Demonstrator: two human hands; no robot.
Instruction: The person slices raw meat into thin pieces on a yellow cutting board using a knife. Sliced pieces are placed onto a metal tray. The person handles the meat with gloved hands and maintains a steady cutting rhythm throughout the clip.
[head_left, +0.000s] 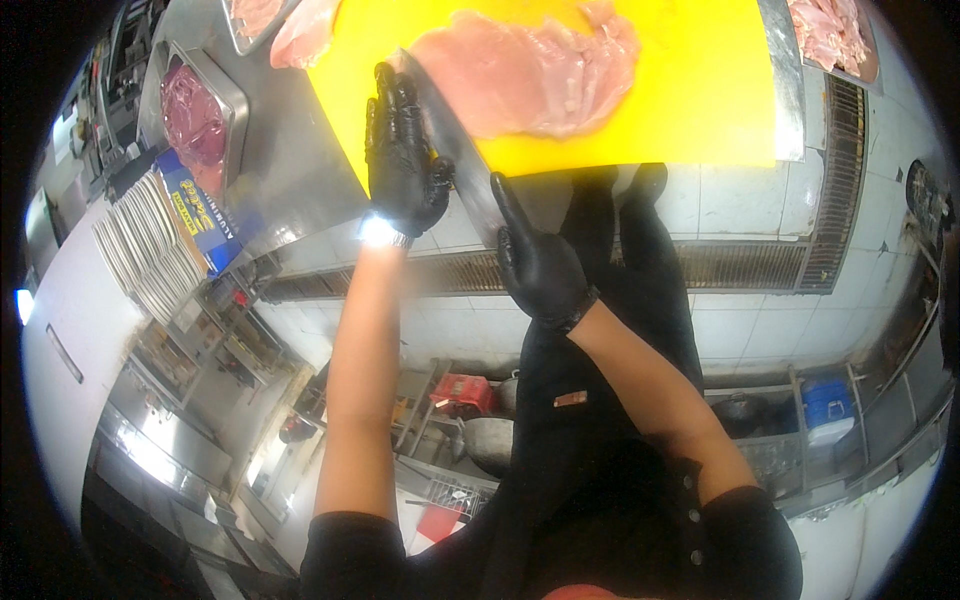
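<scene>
A yellow cutting board (pixel 690 90) lies on a steel counter (pixel 290 160). On it rests a large flat piece of pale raw chicken (pixel 530 75). A broad steel knife (pixel 455 140) runs diagonally from the chicken's left end toward me. My right hand (pixel 540 265), in a black glove, is shut on the knife's handle end just off the board's near edge. My left hand (pixel 400 150), also in a black glove, lies flat with fingers stretched along the blade's left side, at the board's left corner.
A metal tray of dark red meat (pixel 195 120) sits left of the board, and another chicken piece (pixel 300 35) lies at the board's top left. A tray of raw chicken (pixel 835 35) is at the top right. A blue box (pixel 200 210) and stacked white plates (pixel 150 250) lie lower left. Below are a floor drain grate (pixel 750 265) and a blue cooler (pixel 825 405).
</scene>
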